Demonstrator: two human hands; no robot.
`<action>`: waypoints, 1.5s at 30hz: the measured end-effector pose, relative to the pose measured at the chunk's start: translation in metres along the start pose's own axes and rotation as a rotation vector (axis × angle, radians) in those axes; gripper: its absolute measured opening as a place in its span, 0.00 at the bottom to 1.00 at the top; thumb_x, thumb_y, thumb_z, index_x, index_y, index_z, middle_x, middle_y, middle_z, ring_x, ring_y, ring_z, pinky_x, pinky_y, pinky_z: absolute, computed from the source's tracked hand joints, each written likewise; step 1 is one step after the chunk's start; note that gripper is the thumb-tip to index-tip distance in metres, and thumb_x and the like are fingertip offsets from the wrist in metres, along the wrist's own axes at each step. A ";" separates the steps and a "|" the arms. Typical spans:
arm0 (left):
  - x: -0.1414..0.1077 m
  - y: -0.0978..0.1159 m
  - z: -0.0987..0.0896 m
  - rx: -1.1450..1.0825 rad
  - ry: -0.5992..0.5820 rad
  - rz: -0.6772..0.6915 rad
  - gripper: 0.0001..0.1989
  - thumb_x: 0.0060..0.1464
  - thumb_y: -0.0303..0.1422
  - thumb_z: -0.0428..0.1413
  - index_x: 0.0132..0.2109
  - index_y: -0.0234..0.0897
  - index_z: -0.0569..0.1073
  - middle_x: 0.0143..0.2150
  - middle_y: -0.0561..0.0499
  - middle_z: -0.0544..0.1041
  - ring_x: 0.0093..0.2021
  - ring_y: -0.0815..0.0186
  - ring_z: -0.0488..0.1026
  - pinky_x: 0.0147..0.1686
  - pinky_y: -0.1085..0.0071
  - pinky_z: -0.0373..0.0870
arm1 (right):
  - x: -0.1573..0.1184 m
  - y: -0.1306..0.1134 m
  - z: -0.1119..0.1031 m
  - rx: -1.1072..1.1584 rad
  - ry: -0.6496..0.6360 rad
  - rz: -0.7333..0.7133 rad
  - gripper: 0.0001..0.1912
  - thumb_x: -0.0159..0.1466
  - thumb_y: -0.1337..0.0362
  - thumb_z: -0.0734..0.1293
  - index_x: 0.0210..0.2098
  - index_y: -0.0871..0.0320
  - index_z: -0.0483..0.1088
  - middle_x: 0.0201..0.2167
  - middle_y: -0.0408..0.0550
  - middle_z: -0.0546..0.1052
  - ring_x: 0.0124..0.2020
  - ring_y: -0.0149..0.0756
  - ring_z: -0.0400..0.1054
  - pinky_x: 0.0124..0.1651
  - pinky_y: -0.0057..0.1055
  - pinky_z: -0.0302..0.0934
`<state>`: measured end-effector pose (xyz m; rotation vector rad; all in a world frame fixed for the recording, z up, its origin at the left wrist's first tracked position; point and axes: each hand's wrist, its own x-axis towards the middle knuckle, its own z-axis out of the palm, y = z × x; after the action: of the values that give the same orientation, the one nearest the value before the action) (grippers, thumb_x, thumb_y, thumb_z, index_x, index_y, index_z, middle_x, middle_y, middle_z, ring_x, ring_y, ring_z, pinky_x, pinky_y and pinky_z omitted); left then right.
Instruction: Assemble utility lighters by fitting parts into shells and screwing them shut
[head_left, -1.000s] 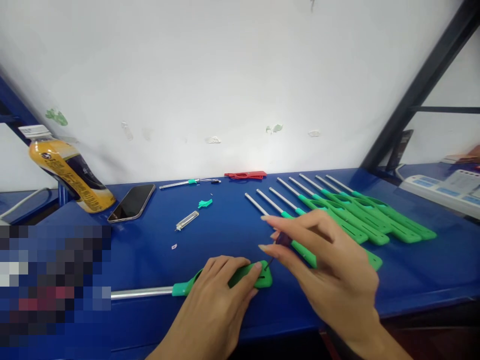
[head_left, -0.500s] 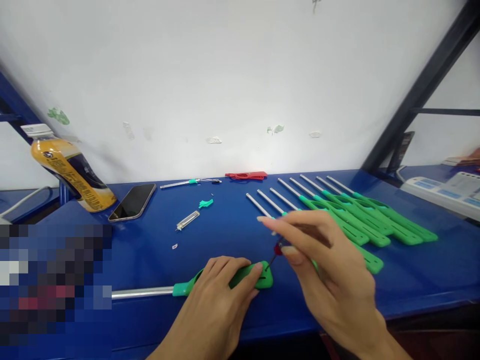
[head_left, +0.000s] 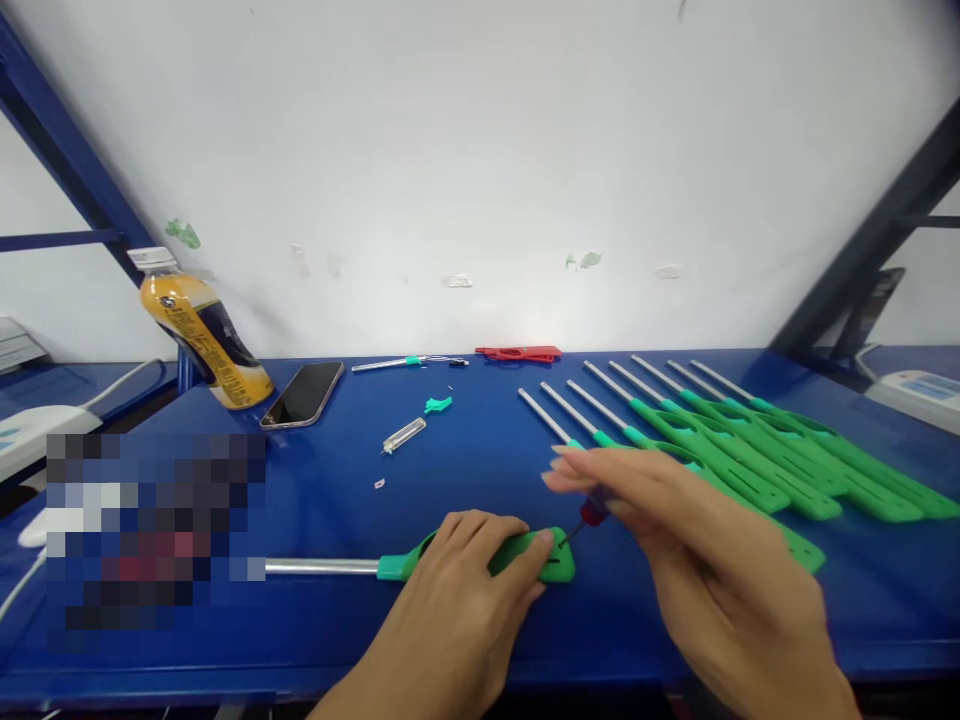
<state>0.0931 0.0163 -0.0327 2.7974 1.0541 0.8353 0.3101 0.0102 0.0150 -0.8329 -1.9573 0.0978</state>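
Under my left hand [head_left: 472,590] lies a green long-necked lighter [head_left: 556,562], its metal tube pointing left along the table's front. My left fingers wrap over its handle and press it to the tabletop. My right hand [head_left: 697,560] is closed round a small screwdriver [head_left: 592,512] with a dark red part showing; most of its handle is hidden by my fingers. The thin shaft slants down to a hole near the handle's end. To the right, several more green lighters [head_left: 757,460] lie in a slanted row, partly behind my right hand.
A clear fuel tank [head_left: 405,435], a teal trigger piece [head_left: 439,404], a thin metal tube with wires [head_left: 386,364] and a red lighter casing [head_left: 517,353] lie farther back. At left are a phone [head_left: 304,395] and a yellow drink bottle [head_left: 202,330]. A blurred-out patch covers the left front.
The view has turned left, so everything sits farther right. My right hand's fingers have shifted around the screwdriver, whose tip stays at the handle's end. My left hand keeps its hold.
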 end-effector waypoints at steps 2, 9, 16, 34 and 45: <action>0.000 0.000 0.000 -0.001 -0.001 0.000 0.18 0.69 0.25 0.57 0.63 0.41 0.73 0.53 0.46 0.81 0.49 0.53 0.78 0.45 0.52 0.81 | 0.000 -0.001 0.003 -0.007 0.081 0.013 0.24 0.74 0.77 0.63 0.63 0.48 0.73 0.46 0.42 0.79 0.45 0.27 0.77 0.47 0.20 0.73; 0.000 -0.001 -0.001 0.001 0.003 0.011 0.18 0.70 0.25 0.55 0.64 0.39 0.72 0.53 0.45 0.81 0.48 0.54 0.78 0.45 0.54 0.81 | -0.002 0.002 0.006 -0.171 0.135 -0.013 0.21 0.77 0.67 0.64 0.67 0.51 0.71 0.48 0.49 0.77 0.45 0.34 0.76 0.44 0.27 0.76; 0.000 0.000 -0.001 -0.007 -0.011 0.007 0.19 0.69 0.24 0.56 0.64 0.39 0.73 0.53 0.46 0.81 0.48 0.53 0.78 0.44 0.53 0.82 | -0.001 -0.001 0.009 0.055 0.176 0.058 0.20 0.71 0.73 0.72 0.58 0.45 0.77 0.39 0.39 0.81 0.38 0.30 0.78 0.41 0.25 0.74; 0.000 -0.001 0.000 0.010 -0.012 0.009 0.20 0.70 0.25 0.56 0.66 0.39 0.71 0.52 0.45 0.81 0.48 0.53 0.78 0.44 0.53 0.82 | -0.003 0.004 0.009 0.036 0.177 0.017 0.21 0.72 0.69 0.71 0.61 0.46 0.78 0.40 0.44 0.78 0.39 0.33 0.75 0.39 0.29 0.73; 0.001 -0.002 -0.001 0.012 -0.036 0.016 0.19 0.72 0.26 0.54 0.66 0.38 0.71 0.54 0.44 0.81 0.50 0.53 0.78 0.47 0.53 0.81 | -0.001 0.000 0.007 0.217 0.114 0.036 0.26 0.71 0.79 0.66 0.60 0.44 0.78 0.42 0.44 0.80 0.40 0.33 0.77 0.37 0.29 0.75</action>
<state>0.0923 0.0181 -0.0317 2.8232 1.0359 0.7796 0.3049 0.0112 0.0103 -0.7149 -1.7885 0.2738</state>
